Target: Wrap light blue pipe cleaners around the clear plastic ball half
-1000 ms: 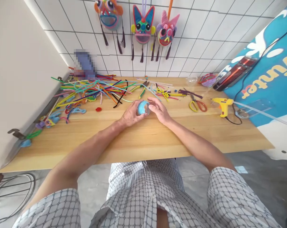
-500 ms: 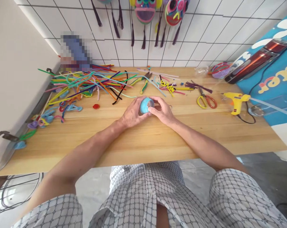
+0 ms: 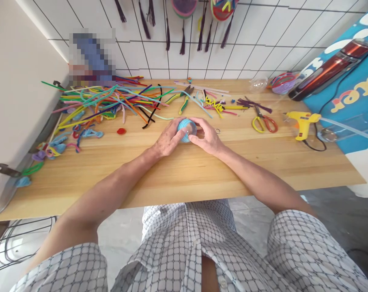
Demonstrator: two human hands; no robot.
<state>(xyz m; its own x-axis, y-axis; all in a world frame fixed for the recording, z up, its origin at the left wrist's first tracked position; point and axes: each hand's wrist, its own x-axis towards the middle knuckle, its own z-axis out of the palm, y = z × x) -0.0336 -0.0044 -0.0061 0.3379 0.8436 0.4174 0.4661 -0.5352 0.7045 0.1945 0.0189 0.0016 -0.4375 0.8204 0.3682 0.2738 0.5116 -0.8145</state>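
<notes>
Between my two hands sits a small clear plastic ball (image 3: 186, 123), partly wrapped in light blue pipe cleaner. My left hand (image 3: 168, 138) cups its left side, thumb laid across the front. From the right, my right hand (image 3: 208, 138) holds the ball with its fingers behind and its thumb tip at the lower front, by the bare clear part. A small metal ring (image 3: 217, 131) lies just right of my right hand. Beyond the hands are green-and-yellow pliers (image 3: 184, 104) and a coiled yellow pipe cleaner (image 3: 213, 104).
A heap of coloured pipe cleaners (image 3: 110, 101) covers the back left of the wooden table (image 3: 184, 178). A red disc (image 3: 121, 131) lies nearer. To the right are scissors (image 3: 264, 123), a yellow glue gun (image 3: 303, 123), a clear ball (image 3: 258, 84) and a red cylinder (image 3: 332, 71).
The left thumb has moved up across the ball's front, and the ball has turned slightly, showing more of its clear part. The head view has tipped a little downward.
</notes>
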